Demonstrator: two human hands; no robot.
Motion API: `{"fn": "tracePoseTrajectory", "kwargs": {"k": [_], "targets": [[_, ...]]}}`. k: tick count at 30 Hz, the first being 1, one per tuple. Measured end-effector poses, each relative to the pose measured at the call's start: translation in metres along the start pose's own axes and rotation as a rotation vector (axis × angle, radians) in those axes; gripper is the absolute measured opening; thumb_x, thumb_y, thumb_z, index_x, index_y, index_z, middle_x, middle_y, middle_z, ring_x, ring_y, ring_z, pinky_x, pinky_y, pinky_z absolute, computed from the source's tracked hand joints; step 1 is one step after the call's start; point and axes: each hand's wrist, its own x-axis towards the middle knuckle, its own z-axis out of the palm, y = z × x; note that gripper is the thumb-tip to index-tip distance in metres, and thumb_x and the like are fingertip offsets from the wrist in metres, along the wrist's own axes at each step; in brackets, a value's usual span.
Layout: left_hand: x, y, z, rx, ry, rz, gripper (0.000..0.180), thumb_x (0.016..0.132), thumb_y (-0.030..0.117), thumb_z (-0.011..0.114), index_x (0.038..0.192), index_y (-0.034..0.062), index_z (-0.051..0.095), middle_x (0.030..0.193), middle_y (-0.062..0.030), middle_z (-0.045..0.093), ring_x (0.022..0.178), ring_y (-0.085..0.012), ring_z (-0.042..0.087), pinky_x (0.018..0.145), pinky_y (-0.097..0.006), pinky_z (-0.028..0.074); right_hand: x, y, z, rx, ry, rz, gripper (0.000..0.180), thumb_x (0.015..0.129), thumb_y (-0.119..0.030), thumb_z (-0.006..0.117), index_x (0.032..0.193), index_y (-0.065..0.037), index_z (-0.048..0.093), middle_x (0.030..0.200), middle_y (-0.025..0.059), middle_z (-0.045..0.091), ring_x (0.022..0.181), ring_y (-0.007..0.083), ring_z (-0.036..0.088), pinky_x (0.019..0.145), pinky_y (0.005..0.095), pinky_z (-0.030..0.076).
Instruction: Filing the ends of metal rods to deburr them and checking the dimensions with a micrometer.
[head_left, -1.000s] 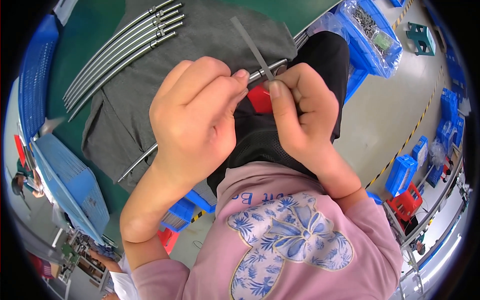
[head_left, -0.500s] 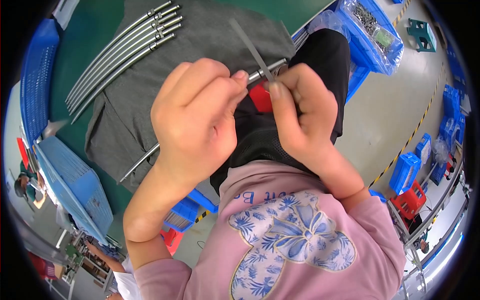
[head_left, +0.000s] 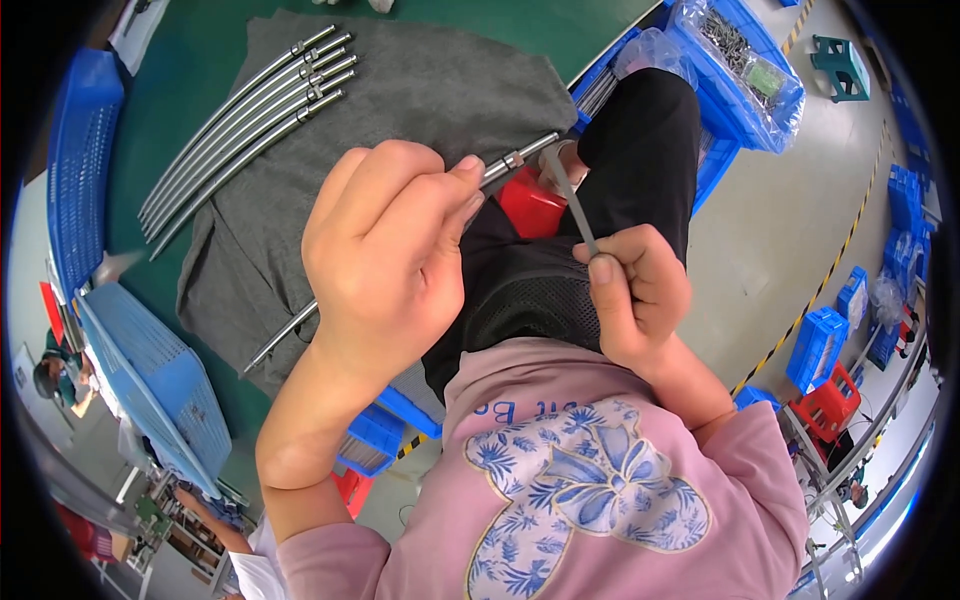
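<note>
My left hand (head_left: pixel 385 255) is closed around a slim shiny metal rod (head_left: pixel 495 172). The rod slants from the lower left up to the right, with a collar near its upper end. A thin, flat grey strip (head_left: pixel 574 205) is pinched between the thumb and fingers of my right hand (head_left: pixel 642 290). The strip's far end meets or lies just beside the rod's tip; I cannot tell whether they touch. Several similar metal rods (head_left: pixel 255 112), each with a collar, lie side by side on a dark grey cloth (head_left: pixel 430 85) at the upper left.
The cloth covers part of a green table (head_left: pixel 420 22). Blue perforated baskets (head_left: pixel 165 375) stand at the left. At the upper right, a blue bin (head_left: pixel 690 20) has a bag of small metal parts (head_left: pixel 735 45). A green stool (head_left: pixel 840 68) is on the floor beyond.
My right hand has moved down and right, drawing the strip from across the rod to near its tip. My left hand still grips the rod, with its upper end slightly lower.
</note>
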Motion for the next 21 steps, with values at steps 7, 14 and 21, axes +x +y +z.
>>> {"fn": "tracePoseTrajectory", "kwargs": {"k": [7,14,21], "targets": [[0.001,0.0,0.001,-0.02,0.006,-0.01,0.019,0.06,-0.004,0.07,0.076,0.0018,0.061,0.071,-0.0057,0.052,0.059,-0.0217,0.047,0.05,-0.031,0.038,0.006,0.0,0.004,-0.039,-0.026,-0.067,0.004,0.08,0.006,0.052,0.081,0.002,0.054,0.055,0.0027,0.051,0.041,0.0069,0.045,0.042,0.02,0.033],[0.0,-0.001,0.0,-0.037,-0.01,-0.013,0.019,0.06,-0.005,0.069,0.075,0.0019,0.06,0.071,-0.0052,0.052,0.059,-0.022,0.047,0.05,-0.031,0.038,0.024,-0.008,0.013,-0.067,-0.042,-0.04,0.006,0.08,0.007,0.052,0.079,0.001,0.053,0.054,0.0053,0.049,0.042,0.01,0.046,0.043,0.0208,0.034],[0.003,0.003,0.003,-0.029,-0.006,-0.015,0.016,0.061,-0.006,0.068,0.07,0.0023,0.057,0.068,-0.0052,0.051,0.058,-0.0221,0.047,0.049,-0.031,0.038,0.032,-0.017,0.012,-0.035,-0.03,0.045,0.007,0.08,0.004,0.054,0.076,-0.001,0.05,0.054,0.0072,0.044,0.043,0.0127,0.044,0.043,0.0244,0.034]]}}
